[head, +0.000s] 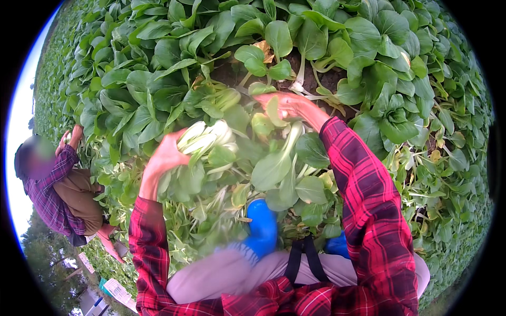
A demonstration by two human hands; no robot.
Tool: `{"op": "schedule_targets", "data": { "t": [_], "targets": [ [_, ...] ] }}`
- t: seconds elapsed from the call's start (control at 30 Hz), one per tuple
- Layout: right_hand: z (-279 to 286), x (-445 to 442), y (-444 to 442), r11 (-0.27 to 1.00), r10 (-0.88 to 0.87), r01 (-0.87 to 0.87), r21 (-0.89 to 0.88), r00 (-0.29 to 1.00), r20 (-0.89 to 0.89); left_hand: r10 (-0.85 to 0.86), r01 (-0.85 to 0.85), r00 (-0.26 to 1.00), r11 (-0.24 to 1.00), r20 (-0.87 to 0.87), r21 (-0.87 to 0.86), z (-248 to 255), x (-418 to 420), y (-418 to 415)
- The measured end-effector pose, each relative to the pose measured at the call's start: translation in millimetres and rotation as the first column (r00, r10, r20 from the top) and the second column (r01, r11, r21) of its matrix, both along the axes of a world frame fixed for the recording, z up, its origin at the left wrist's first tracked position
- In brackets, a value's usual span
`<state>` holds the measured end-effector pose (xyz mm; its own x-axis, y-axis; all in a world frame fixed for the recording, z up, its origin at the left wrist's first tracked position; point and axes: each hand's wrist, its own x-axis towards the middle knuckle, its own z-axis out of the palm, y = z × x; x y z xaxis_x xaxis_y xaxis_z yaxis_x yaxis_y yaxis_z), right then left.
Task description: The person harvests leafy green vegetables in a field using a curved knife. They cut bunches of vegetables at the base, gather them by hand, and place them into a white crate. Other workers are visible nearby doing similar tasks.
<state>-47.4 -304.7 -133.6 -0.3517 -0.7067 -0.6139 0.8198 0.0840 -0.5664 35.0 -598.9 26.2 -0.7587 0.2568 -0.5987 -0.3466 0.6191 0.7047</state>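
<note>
My left hand (166,152) is closed around a bunch of bok choy (209,136), its pale stem ends pointing up and to the right. Farther right and a little higher, my right hand (286,106) reaches low among the plants, close to a yellowing leaf (273,111); motion blur and leaves hide whether it grips anything. Below that hand lies a loose bok choy plant (282,158) with its pale stem end upward. A bok choy head (227,98) stands between my two hands.
Dense leafy rows (158,51) spread ahead and to both sides. Bare soil (328,79) shows beyond my right hand. Cut leaves and stems lie around my blue boot (261,225). Another person (65,189) crouches at the far left, and printed cartons (118,292) stand at the lower left.
</note>
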Motion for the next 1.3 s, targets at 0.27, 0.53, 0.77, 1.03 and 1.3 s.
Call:
{"op": "schedule_targets", "data": {
  "t": [0.27,0.53,0.77,1.03,1.3],
  "targets": [
    [1,2,4,0.977,0.208,-0.194,0.092,0.962,-0.176,-0.004,0.000,0.997,0.999,-0.072,-0.046,-7,6,-13],
    [142,49,75,0.919,0.234,0.126,0.373,0.586,-0.776,-0.396,0.255,0.868,0.873,-0.300,-0.415,54,29,52],
    [294,119,195,0.509,0.727,-0.010,0.860,0.539,-0.425,-0.442,0.319,0.834,0.874,-0.330,-0.366,129,55,58],
    [242,310,351,0.251,0.794,0.219,0.943,0.510,-0.330,-0.407,0.237,0.849,0.864,-0.338,-0.444,174,70,67],
    [200,242,274,0.260,0.966,0.472,0.842,-0.128,-0.226,-0.300,-0.090,0.894,0.605,-0.331,-0.791,253,135,87]
  ]
}}
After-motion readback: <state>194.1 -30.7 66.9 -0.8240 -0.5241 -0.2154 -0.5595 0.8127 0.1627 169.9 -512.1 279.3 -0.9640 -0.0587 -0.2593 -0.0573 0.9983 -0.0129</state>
